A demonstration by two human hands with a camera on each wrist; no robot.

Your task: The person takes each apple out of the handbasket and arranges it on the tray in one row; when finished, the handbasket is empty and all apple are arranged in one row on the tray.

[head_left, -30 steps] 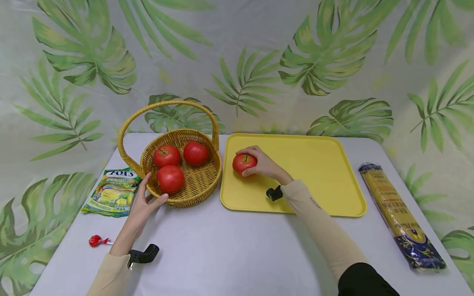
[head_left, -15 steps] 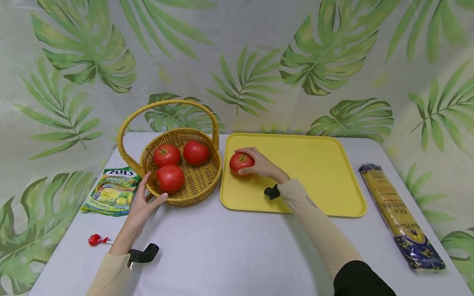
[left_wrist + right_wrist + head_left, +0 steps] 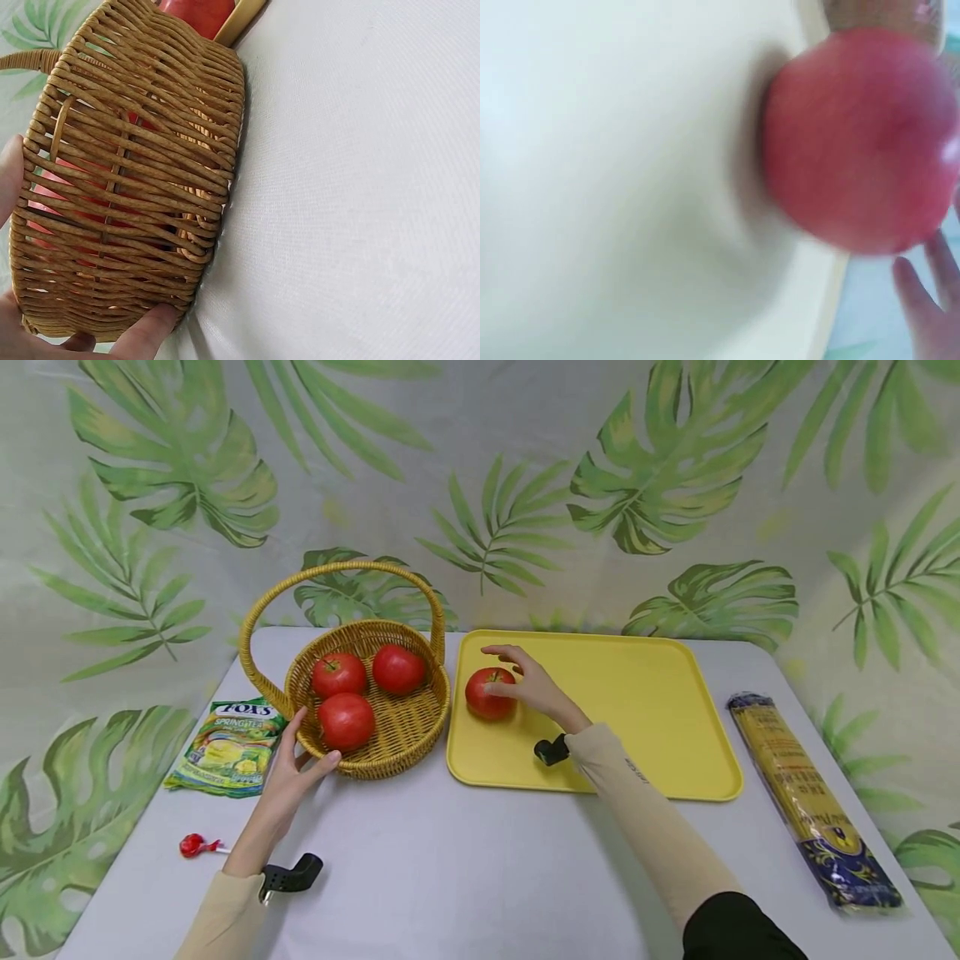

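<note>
A wicker basket point(image 3: 397, 735) with a tall hoop handle stands at the left and contains three red tomatoes point(image 3: 346, 722). My left hand point(image 3: 288, 777) holds the basket by its near left side, thumb and fingers spread along the rim and wall. In the left wrist view, fingertips point(image 3: 154, 322) touch the woven wall. Another tomato point(image 3: 489, 695) sits on the left part of a yellow tray point(image 3: 600, 718). My right hand point(image 3: 536, 689) is just beside and over this tomato, fingers extended and parted from it, the thumb in front of it. In the right wrist view, the tomato point(image 3: 862, 142) appears large and blurred.
A green candy bag point(image 3: 228, 747) lies left of the basket, with a red lollipop point(image 3: 193, 845) nearer the front. A long pack of pasta point(image 3: 813, 802) lies along the table's right side. A leaf-patterned cloth point(image 3: 495, 527) hangs behind.
The right hand shifted the tomato slightly left on the tray, then let go, its fingers lifting and spreading. The left hand and basket have stayed in place.
</note>
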